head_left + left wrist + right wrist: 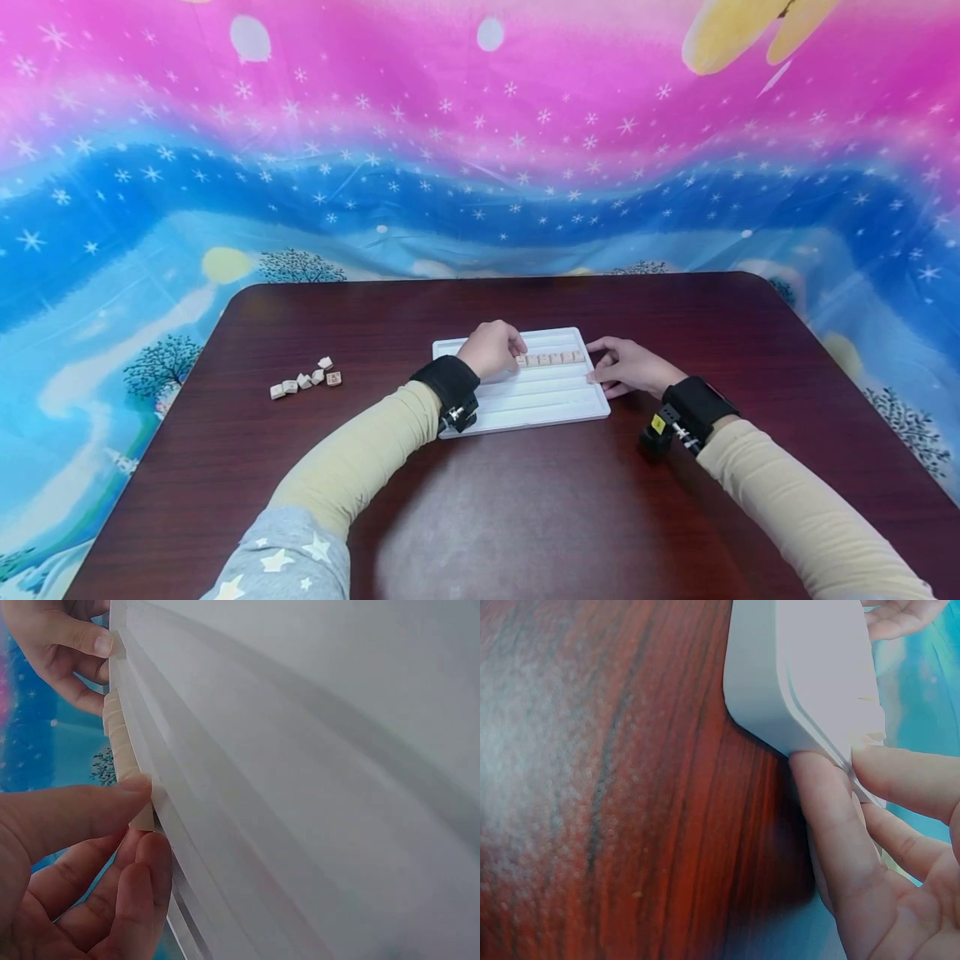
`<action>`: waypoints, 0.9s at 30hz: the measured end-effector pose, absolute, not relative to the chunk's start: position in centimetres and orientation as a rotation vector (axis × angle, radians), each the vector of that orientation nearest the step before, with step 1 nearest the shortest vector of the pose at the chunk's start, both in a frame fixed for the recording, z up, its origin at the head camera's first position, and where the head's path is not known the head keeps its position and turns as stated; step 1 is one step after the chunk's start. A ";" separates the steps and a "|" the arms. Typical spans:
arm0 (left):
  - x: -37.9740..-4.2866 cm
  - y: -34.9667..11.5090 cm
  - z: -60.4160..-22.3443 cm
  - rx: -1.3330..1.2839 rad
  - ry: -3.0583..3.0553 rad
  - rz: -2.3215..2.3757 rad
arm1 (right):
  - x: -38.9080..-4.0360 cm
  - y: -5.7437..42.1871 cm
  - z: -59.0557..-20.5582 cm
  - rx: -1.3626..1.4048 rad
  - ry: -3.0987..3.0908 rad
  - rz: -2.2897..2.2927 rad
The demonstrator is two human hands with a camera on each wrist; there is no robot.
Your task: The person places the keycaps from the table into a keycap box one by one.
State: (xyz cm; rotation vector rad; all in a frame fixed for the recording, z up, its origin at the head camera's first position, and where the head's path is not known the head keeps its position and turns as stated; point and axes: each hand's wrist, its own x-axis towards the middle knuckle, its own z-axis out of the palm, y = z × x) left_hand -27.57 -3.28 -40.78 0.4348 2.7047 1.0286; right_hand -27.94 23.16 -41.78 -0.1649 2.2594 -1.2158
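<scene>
A white ridged tray (pixel 540 402) lies on the table with a row of small beige tiles (pixel 557 360) along one groove, running to its right side. My left hand (pixel 491 350) is over the tray and pinches the tile (pixel 141 819) at the row's left end between thumb and fingers. At the tray's right edge, my right hand (pixel 633 367) grips the rim. In the right wrist view its thumb (pixel 900 776) lies on the rim and its fingers press the outer wall. Tile markings are too small to read.
Several loose beige tiles (pixel 303 381) lie on the left of the dark wooden table (pixel 480 500); one (pixel 333 379) shows a reddish mark on top. A patterned pink and blue cloth (pixel 480 167) hangs behind the table's far edge.
</scene>
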 end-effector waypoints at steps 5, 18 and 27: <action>-27.5 -3.4 -40.7 0.436 2.689 1.039 | -27.9 23.1 -41.8 -0.157 2.265 -1.210; -26.9 -3.7 -40.5 0.460 2.673 1.041 | -27.7 23.0 -41.7 -0.151 2.271 -1.193; -26.6 -5.1 -39.4 0.500 2.700 1.063 | -27.9 22.9 -41.8 -0.149 2.255 -1.212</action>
